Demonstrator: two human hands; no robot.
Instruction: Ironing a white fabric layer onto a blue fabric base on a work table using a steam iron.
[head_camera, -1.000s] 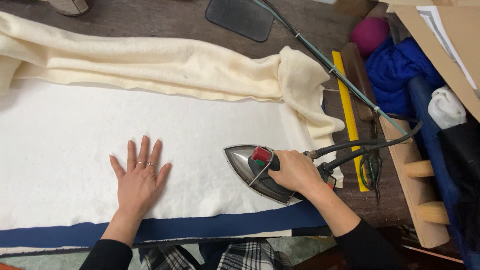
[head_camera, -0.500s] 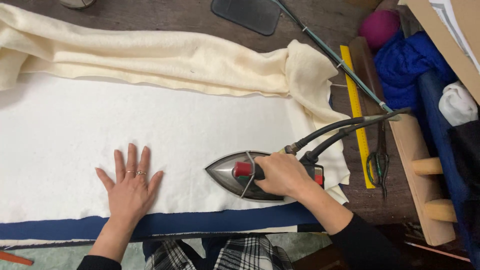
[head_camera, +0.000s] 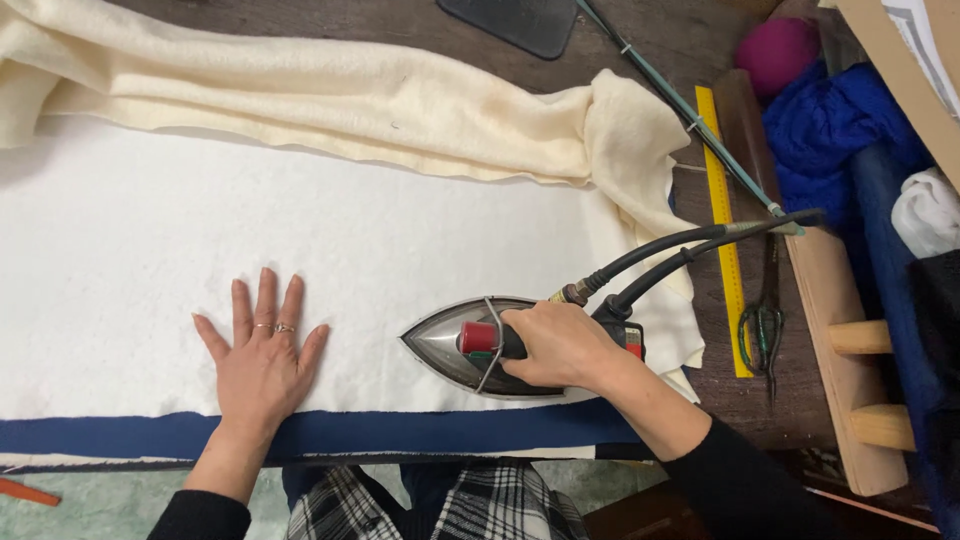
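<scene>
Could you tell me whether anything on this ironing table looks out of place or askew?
Mostly no. The flat white cloth lies smooth under the left hand and the grey metal iron in the right hand. Only the cream woolly fabric lies bunched along the far edge.

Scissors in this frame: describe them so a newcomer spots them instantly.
Start at the wooden board along the table's right side. Just left of it lies a long yellow ruler; the scissors lie between the two, blades pointing away from the person. Dark metal with greenish handle loops, unlike the straight ruler.
</scene>
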